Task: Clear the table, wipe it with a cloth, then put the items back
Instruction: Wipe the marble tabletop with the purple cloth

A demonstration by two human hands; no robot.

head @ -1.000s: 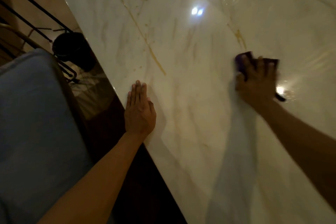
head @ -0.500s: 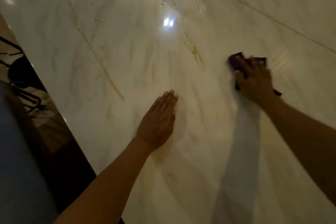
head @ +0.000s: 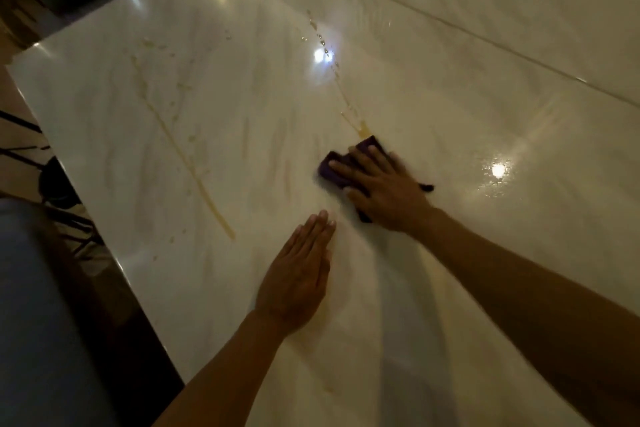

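A glossy white marble table (head: pixel 214 107) with yellow-brown veins fills the view. A dark purple cloth (head: pixel 341 163) lies flat on it near the middle. My right hand (head: pixel 388 191) presses down on the cloth with spread, straight fingers; most of the cloth is hidden under the palm. My left hand (head: pixel 298 274) rests flat on the bare tabletop just below and left of the cloth, fingers straight and together. Small droplets (head: pixel 322 40) glisten on the surface beyond the cloth.
The table's left edge (head: pixel 114 260) runs diagonally down to the bottom. A grey-blue chair seat (head: pixel 38 322) stands beside it at the lower left, with dark metal chair parts (head: pixel 55 184) above. A seam (head: pixel 485 40) crosses the tabletop at the upper right.
My right hand has slid the cloth leftward and nearer to me. My left hand has moved away from the table's edge toward the middle, ending close to the cloth.
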